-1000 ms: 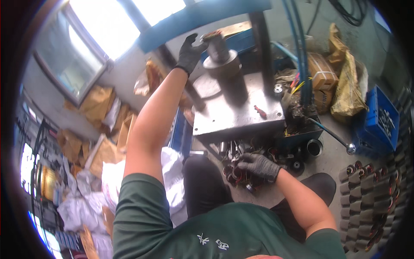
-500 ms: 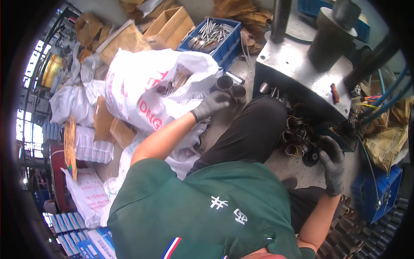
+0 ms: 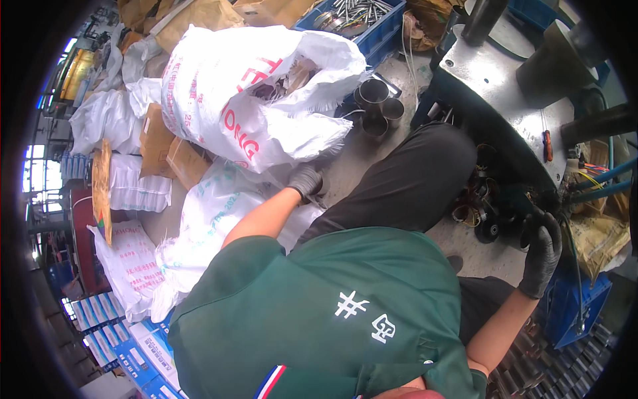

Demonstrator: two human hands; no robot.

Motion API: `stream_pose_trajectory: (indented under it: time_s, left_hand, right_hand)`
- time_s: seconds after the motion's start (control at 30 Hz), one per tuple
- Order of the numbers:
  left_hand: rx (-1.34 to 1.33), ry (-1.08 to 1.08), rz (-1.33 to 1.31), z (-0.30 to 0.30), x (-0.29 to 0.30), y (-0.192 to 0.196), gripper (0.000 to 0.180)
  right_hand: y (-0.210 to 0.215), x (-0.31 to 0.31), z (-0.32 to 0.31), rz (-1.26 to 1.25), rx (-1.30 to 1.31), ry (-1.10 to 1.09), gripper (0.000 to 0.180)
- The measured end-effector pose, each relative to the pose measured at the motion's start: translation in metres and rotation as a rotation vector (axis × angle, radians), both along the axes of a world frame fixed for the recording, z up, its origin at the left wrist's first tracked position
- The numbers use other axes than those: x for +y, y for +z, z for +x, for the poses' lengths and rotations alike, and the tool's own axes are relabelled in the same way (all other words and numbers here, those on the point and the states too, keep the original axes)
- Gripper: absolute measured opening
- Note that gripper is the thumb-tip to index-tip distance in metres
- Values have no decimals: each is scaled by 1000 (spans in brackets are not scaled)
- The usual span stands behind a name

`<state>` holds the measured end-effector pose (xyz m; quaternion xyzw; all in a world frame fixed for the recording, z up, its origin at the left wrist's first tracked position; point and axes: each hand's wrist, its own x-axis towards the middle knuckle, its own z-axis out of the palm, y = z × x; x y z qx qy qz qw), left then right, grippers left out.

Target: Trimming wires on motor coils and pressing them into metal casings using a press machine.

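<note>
My left hand (image 3: 307, 181), in a grey glove, is low beside the lower edge of a large white woven sack (image 3: 219, 86). Its fingers are curled, and what they hold, if anything, is hidden. Just beyond stand several open metal cylinders (image 3: 373, 93) on the floor. On the other side, my right hand (image 3: 541, 256), also gloved, is raised with its fingers bent and apart from the thumb. Close to it is a dark cylinder (image 3: 513, 233), among round motor parts with wires (image 3: 467, 215); whether they touch I cannot tell.
A heavy metal press (image 3: 498, 73) stands at the far right, a red-handled tool (image 3: 547, 146) on its plate. A blue crate (image 3: 382, 45) of metal rods is behind the sack. Rows of dark cylinders (image 3: 551, 362) lie at the lower right, near a blue bin (image 3: 578, 306).
My left hand has come back from the metal cylinders toward the sack's lower edge. My right hand has shifted outward to the right. The whole view has moved a little.
</note>
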<state>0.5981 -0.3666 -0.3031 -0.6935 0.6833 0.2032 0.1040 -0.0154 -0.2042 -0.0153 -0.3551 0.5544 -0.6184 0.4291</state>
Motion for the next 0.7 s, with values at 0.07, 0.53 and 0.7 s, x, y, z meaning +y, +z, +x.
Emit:
stream_pose_trajectory:
  time_s: [0.07,0.53,0.7]
  left_hand:
    - [-52,28,-107,42,-7,-19,46]
    - [-49,-127,62,104,-35,44,47]
    - [-51,-197,110,35,3,65,47]
  right_hand:
    - [-2,-5,2,-2,-5,6,44]
    - [-14,-5,-3,67,-30,20,49]
    - [-9,-4,-1,80,-34,46,49]
